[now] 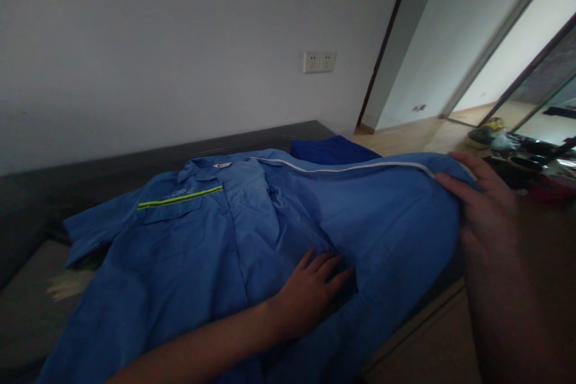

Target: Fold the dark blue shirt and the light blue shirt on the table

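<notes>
across the middle and lower left of the frame spreads a blue cloth short-sleeved shirt (245, 240), with a yellow-green stripe (180, 197) over its flapped chest pocket (175, 228) and white piping (333, 169) running towards the right. at the lower centre, the bare left hand (310, 294) rests on the shirt with its fingers loosely spread; whether the tips grip any cloth i cannot tell. at the right of the frame, the bare right hand (490, 207) is closed on the shirt's edge, thumb and fingers pinching it at the end of the piping. just behind the shirt, at upper centre, lies a dark blue cloth (335, 149), below a white double wall socket (320, 62).
</notes>
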Available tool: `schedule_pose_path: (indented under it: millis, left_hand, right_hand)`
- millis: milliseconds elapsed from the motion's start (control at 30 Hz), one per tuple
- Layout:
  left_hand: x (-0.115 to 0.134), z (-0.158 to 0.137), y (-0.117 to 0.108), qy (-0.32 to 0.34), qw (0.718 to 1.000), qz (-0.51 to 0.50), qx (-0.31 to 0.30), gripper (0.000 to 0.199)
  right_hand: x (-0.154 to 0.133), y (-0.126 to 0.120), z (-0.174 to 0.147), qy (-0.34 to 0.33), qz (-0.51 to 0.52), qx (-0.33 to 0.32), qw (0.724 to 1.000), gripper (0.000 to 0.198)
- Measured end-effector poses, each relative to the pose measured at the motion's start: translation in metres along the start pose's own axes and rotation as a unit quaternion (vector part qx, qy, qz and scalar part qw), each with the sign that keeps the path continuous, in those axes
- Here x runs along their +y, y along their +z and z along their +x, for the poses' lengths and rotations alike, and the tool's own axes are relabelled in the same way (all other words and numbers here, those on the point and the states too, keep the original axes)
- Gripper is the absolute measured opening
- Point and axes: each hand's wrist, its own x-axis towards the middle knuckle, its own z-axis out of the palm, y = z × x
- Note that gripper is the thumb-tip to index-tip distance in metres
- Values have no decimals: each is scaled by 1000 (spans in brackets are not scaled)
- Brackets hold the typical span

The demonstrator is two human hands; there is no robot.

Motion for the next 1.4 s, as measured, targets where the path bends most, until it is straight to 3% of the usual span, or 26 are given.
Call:
schedule_pose_path:
  millis: [100, 200, 300, 400, 467, 533, 567, 633, 700, 800, 867, 967, 1033, 1100, 1167, 1233, 1300, 1400]
  left_hand:
    - [-12, 7, -10, 0, 996, -77, 47, 39]
    - [-50, 15, -41, -84, 958, -194, 192, 27]
    - [-108, 7, -80, -197, 872, -252, 370, 15]
    - [-161, -15, -108, -253, 795, -278, 476, 13]
    - [-186, -28, -115, -281, 773, -294, 487, 16]
    - [-203, -32, -114, -307, 778, -290, 464, 18]
    - [-210, -30, -112, -320, 797, -265, 439, 19]
    - [-220, -15, -106, -338, 845, -183, 372, 21]
    - [-228, 10, -102, -340, 879, -101, 317, 23]
    - [-237, 52, -99, -342, 893, -47, 289, 26]
    - [-241, 76, -96, -358, 893, -14, 274, 34]
    - [-246, 98, -89, -395, 883, 28, 251, 48]
    - [-252, 102, -84, -419, 875, 42, 238, 44]
    - [-259, 101, -80, -437, 867, 47, 234, 33]
    - [-268, 97, -81, -444, 862, 46, 239, 25]
    - [-276, 92, -89, -442, 859, 42, 253, 19]
    - [-285, 86, -104, -435, 857, 35, 274, 15]
    - [-297, 69, -132, -424, 849, 20, 314, 18]
  right_hand:
    - [-21, 7, -25, -106, -100, -92, 985, 36]
    - [-33, 15, -63, -245, -159, -282, 914, 24]
    - [-32, 26, -105, -294, -135, -539, 778, 34]
    - [-15, 39, -143, -249, -131, -736, 615, 45]
    - [2, 47, -160, -207, -127, -810, 533, 45]
    - [18, 54, -168, -164, -107, -850, 489, 45]
    - [26, 57, -170, -142, -92, -862, 478, 47]
    - [38, 62, -172, -99, -65, -872, 476, 54]
    - [51, 66, -175, -66, -56, -866, 493, 58]
    - [71, 70, -183, -73, -42, -840, 536, 41]
    - [82, 73, -187, -118, -44, -801, 586, 26]
    - [93, 76, -185, -210, -93, -692, 684, 20]
    - [100, 77, -182, -279, -127, -622, 721, 21]
    - [111, 77, -182, -368, -157, -574, 715, 28]
    - [126, 77, -186, -458, -189, -529, 689, 34]
    - [139, 77, -192, -507, -210, -499, 671, 30]
    - [146, 77, -197, -505, -221, -512, 659, 23]
    - [141, 76, -198, -453, -236, -583, 631, 25]
